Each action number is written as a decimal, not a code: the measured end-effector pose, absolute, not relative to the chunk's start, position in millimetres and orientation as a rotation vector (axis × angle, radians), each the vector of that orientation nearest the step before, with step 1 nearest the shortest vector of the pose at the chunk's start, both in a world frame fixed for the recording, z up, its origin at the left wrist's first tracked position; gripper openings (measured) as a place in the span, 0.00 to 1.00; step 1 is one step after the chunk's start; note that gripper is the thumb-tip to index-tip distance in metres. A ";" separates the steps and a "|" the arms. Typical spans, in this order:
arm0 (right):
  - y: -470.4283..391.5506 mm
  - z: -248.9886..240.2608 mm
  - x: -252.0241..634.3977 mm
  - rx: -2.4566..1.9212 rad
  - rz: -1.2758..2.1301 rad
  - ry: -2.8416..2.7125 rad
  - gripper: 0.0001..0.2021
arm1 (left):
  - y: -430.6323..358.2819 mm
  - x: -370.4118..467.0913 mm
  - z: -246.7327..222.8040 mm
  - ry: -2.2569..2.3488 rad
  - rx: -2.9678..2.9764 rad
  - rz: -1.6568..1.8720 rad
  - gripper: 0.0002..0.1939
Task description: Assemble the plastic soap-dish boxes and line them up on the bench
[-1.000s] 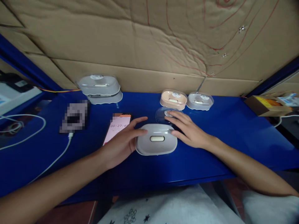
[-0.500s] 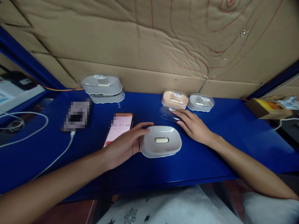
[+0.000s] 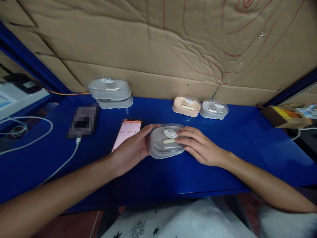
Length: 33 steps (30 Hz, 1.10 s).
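From where I sit at the controls, I have the grey box (image 3: 160,154) between both hands, left of centre and nearer the front edge of the tabletop (image 3: 158,180) than the stored boxes are. My left hand (image 3: 132,150) is closed round the box's left end, thumb at its upper left rim. The clear lid (image 3: 157,137) lies over the box, its label (image 3: 170,133) facing up beside the pale bar (image 3: 168,141); I cannot tell whether it is fully seated.

My right hand (image 3: 201,145) comes in from the right, palm down, with its fingers bent over the lid's right part. They touch the lid, but I cannot tell whether they pinch it or only press.

The phone (image 3: 126,131) lies just left of the box, partly hidden by my left hand. Further toward the left edge is a blurred device (image 3: 83,122) with a white cable (image 3: 78,142). Along the back edge I see a stack of boxes (image 3: 110,91) toward the left corner, and a peach box (image 3: 186,107) beside another lidded box (image 3: 213,110) right of centre. A carton (image 3: 281,119) sits by the back right corner.
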State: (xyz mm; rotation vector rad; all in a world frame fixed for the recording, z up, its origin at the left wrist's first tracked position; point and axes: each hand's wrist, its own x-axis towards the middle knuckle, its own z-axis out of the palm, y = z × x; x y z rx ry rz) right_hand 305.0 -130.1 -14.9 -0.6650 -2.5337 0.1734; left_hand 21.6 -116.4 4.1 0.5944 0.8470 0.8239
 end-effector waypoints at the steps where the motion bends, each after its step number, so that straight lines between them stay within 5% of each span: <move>1: -129.9 -14.9 305.2 -0.635 0.167 -2.541 0.22 | -116.7 21.1 4.1 0.850 0.613 0.829 0.12; 27: -128.4 -10.2 302.9 -0.684 0.242 -2.545 0.24 | -120.9 19.6 1.6 0.922 0.917 0.783 0.19; 33: -143.1 19.0 309.8 -0.881 0.329 -2.674 0.20 | -124.1 18.4 -8.4 1.048 1.608 0.726 0.22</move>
